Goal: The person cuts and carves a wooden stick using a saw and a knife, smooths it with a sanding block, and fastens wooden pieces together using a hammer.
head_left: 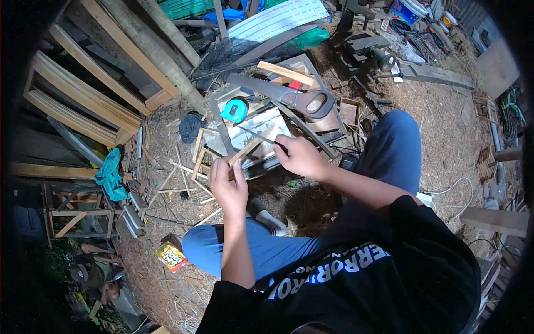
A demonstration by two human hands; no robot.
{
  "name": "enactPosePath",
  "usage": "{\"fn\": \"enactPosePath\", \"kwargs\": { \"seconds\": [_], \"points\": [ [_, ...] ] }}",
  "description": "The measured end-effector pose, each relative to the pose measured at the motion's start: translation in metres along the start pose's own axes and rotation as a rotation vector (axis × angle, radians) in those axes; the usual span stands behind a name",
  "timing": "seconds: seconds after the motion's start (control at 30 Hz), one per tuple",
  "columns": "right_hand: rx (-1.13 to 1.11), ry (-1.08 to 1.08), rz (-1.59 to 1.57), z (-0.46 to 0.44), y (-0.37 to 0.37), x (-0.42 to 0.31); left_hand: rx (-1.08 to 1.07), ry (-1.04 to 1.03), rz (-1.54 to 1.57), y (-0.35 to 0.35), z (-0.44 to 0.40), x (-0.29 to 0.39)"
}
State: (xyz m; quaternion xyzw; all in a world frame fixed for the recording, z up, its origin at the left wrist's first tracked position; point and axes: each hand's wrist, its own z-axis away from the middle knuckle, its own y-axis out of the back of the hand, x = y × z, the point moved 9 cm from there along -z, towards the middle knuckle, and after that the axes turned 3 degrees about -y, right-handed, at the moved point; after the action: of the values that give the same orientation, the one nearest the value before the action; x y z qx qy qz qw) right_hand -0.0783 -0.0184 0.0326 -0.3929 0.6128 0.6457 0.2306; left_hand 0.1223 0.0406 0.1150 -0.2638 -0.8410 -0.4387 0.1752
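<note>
Wood (247,150) in left hand (228,183), tool (257,135) in right hand (303,158)

Yellow-and-red snack packet (171,256) reads "pota bee". The person's black shirt (384,295) shows "ERROR" in large white letters, remaining print broken up by folds. Turquoise tape measure (234,111) carries a dark label, too small to read.

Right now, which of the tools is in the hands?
The slim, dark-handled tool, gripped in the right hand; the saw and turquoise tape measure lie untouched.
</note>
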Motion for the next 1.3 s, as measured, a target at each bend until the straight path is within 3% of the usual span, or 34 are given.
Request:
{"fn": "enactPosePath", "kwargs": {
  "seconds": [0.07, 0.23, 0.33, 0.5, 0.8, 0.9, 1.2, 1.3],
  "points": [
    [0.094, -0.022, -0.139, -0.005, 0.002, 0.023, -0.005, 0.010, 0.009, 0.000, 0.000, -0.002],
    [0.092, 0.019, -0.073, -0.004, 0.000, 0.014, 0.002, 0.003, 0.012, -0.001, -0.002, -0.002],
    [0.084, -0.121, -0.042, -0.013, 0.009, 0.032, -0.015, 0.010, 0.024, 0.002, -0.001, -0.001],
    [0.024, 0.018, -0.058, -0.003, 0.006, 0.001, -0.006, 0.028, 0.043, 0.001, -0.002, -0.002],
    [0.017, 0.038, -0.058, -0.003, 0.000, -0.003, -0.020, 0.052, 0.070, 0.000, -0.002, -0.004],
    [0.035, -0.077, -0.020, -0.013, 0.002, 0.022, -0.003, 0.015, 0.075, 0.002, -0.003, -0.001],
    [0.032, 0.117, 0.099, 0.004, -0.007, -0.015, 0.004, 0.237, 0.216, -0.013, 0.010, -0.025],
    [0.050, 0.161, 0.094, 0.007, -0.008, -0.026, -0.020, 0.208, 0.060, -0.011, 0.009, -0.018]
  ]
}}
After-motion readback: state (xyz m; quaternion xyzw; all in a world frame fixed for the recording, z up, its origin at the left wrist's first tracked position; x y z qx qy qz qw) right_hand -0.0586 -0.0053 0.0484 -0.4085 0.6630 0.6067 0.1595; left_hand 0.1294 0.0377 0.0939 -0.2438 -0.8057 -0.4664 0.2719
